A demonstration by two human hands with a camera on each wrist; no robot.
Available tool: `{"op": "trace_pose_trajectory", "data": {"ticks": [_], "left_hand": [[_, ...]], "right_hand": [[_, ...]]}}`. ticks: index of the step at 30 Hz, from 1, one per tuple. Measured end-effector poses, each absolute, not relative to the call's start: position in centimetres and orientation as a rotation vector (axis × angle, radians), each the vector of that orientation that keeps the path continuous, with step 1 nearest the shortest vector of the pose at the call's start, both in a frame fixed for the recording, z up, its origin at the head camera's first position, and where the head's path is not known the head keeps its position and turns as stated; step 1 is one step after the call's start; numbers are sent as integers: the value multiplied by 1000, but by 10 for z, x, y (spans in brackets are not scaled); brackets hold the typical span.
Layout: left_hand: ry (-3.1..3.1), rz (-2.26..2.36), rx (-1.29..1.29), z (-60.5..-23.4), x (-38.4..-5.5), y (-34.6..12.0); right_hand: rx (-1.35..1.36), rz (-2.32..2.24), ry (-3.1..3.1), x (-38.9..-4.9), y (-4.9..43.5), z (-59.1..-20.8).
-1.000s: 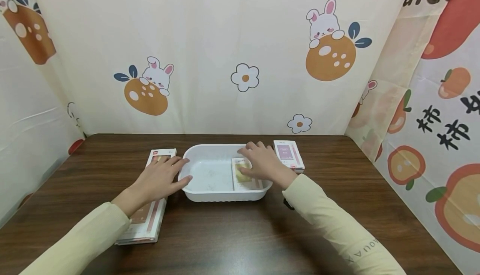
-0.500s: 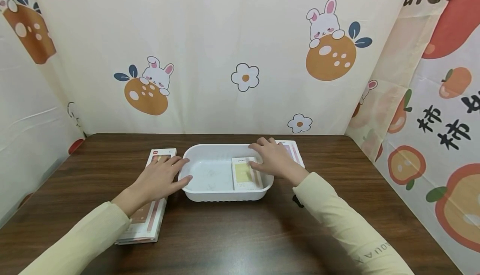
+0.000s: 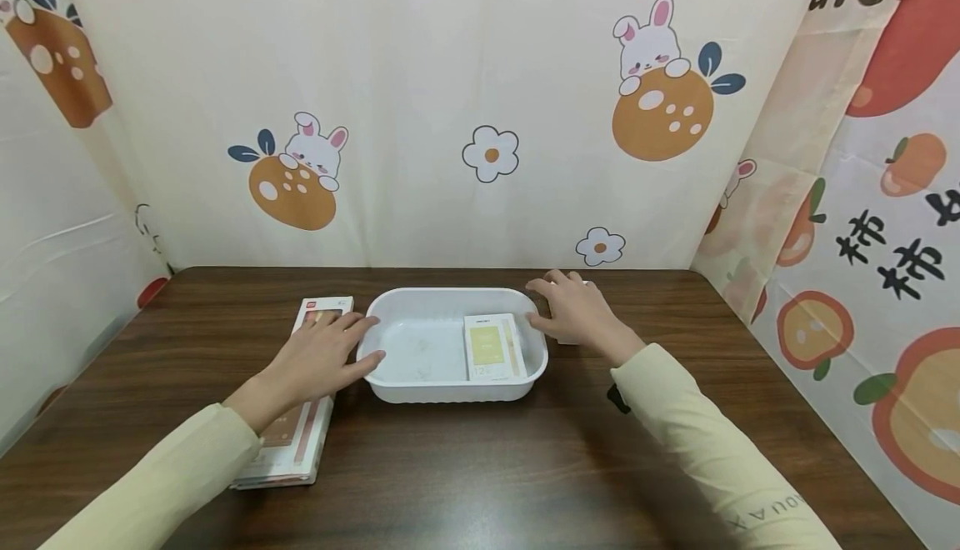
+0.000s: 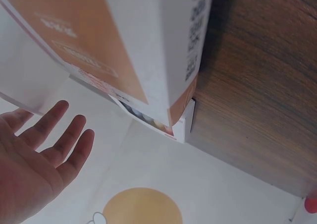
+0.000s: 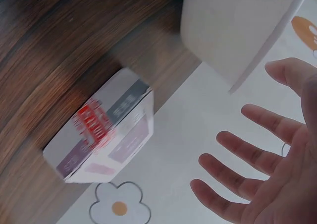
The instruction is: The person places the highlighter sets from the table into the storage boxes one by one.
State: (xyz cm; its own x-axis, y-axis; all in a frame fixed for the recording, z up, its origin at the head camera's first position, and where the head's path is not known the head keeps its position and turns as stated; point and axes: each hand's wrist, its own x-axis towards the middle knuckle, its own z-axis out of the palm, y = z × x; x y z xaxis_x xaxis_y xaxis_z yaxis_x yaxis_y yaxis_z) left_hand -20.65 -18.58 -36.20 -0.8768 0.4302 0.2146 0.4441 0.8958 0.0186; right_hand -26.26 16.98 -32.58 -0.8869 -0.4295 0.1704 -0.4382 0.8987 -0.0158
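Observation:
A white plastic tray (image 3: 423, 393) stands on the table, with a small white box with a yellow-green panel (image 3: 489, 347) lying in its right end. My left hand (image 3: 318, 357) is at the tray's left rim, fingers extended, above white boxes with brownish-orange panels (image 3: 291, 455). The left wrist view shows these boxes (image 4: 163, 50) beside the hand. Just right of the tray, my right hand (image 3: 581, 317) is spread over a small white box with purple panels, mostly hidden from the head. That purple-panelled box (image 5: 106, 132) shows in the right wrist view, apart from the fingers.
The dark wood table (image 3: 465, 483) extends in front of the tray and to both sides. A printed curtain (image 3: 420, 200) hangs behind its back edge. Another printed cloth (image 3: 885, 300) hangs on the right.
My right hand has moved rightward from above the tray to above the purple-panelled box, uncovering the yellow-green box. My left hand has stayed in place.

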Motion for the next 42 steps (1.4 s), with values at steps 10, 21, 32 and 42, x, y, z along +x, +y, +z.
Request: {"op": "trace_pose_trajectory", "data": {"ticks": [10, 21, 32, 42], "left_hand": [[-2863, -106, -664, -361, -206, -186], [-2832, -97, -673, -362, -206, -185], [-2843, -102, -665, -363, -206, -186], [-2837, -97, -669, -362, -206, -186]], "right_hand": [[566, 144, -2950, -269, 189, -328], [503, 132, -2971, -276, 204, -339], [465, 159, -2988, -286, 210, -355], [430, 177, -2992, -292, 210, -366]]}}
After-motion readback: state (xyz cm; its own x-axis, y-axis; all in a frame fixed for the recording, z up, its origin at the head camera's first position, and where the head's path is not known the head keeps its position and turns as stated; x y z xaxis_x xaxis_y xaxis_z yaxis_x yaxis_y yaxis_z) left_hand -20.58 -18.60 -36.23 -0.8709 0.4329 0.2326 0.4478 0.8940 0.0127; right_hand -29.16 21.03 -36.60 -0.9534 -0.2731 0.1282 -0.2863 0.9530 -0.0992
